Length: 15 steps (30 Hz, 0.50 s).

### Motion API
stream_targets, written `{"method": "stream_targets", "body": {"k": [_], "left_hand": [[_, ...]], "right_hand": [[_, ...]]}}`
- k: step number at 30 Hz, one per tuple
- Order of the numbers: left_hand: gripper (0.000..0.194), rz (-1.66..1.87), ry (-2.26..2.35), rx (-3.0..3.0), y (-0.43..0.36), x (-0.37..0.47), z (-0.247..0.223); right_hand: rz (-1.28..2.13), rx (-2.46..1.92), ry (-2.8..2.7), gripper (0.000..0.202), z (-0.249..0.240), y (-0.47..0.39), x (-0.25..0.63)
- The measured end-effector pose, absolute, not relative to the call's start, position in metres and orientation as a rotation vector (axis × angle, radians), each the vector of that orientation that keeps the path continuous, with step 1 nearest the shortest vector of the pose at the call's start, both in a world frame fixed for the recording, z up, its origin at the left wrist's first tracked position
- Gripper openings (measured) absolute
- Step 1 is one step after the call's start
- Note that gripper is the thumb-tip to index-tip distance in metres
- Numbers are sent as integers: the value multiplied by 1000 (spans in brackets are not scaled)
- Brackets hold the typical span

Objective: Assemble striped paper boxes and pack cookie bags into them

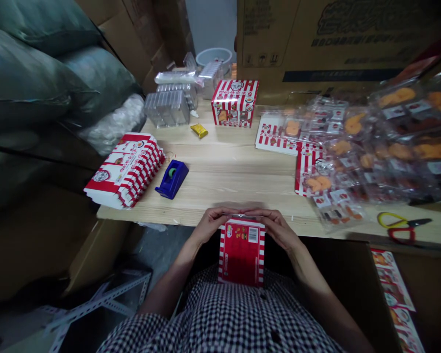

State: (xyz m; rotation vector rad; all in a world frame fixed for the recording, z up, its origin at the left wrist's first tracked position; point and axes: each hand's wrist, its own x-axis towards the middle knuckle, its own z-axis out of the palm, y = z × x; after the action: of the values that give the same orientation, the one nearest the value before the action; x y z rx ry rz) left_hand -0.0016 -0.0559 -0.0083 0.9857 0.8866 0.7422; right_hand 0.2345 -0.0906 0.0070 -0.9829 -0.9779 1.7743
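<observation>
A red box with white-striped sides and a barcode [241, 252] stands upright against my checked shirt, at the table's front edge. My left hand [213, 221] grips its far top corner on the left, and my right hand [277, 226] grips the opposite corner. The fingers of both hands curl inward and nearly meet over the far edge. A strip of clear plastic shows along that edge, under the fingers; its shape is mostly hidden. A blue tape dispenser [172, 179] sits on the table, ahead and left of my left hand.
Flat striped cartons [127, 169] are stacked at left. Clear plastic trays [167, 108], an assembled box [234, 104] and a yellow packet [199, 130] stand farther back. Bagged toy food pieces [353, 147] pile up at right, near scissors [402, 226]. A large cardboard carton [338, 49] closes off the back.
</observation>
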Motion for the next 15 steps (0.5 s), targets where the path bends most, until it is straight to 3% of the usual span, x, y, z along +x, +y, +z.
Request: {"method": "stream_targets", "body": {"k": [5,10,15], "left_hand": [[35,722,856,1042,-59,-5,-9],[21,753,900,1160,-61,-6,-14],[27,650,873,1187,-49,-9,-5]], "right_hand": [[1657,-1042,-1199,34,7,-94,238],[1515,-1042,-1358,22,-6,-96,235],[1562,-1076,-1402,26,1,-90,239]]}}
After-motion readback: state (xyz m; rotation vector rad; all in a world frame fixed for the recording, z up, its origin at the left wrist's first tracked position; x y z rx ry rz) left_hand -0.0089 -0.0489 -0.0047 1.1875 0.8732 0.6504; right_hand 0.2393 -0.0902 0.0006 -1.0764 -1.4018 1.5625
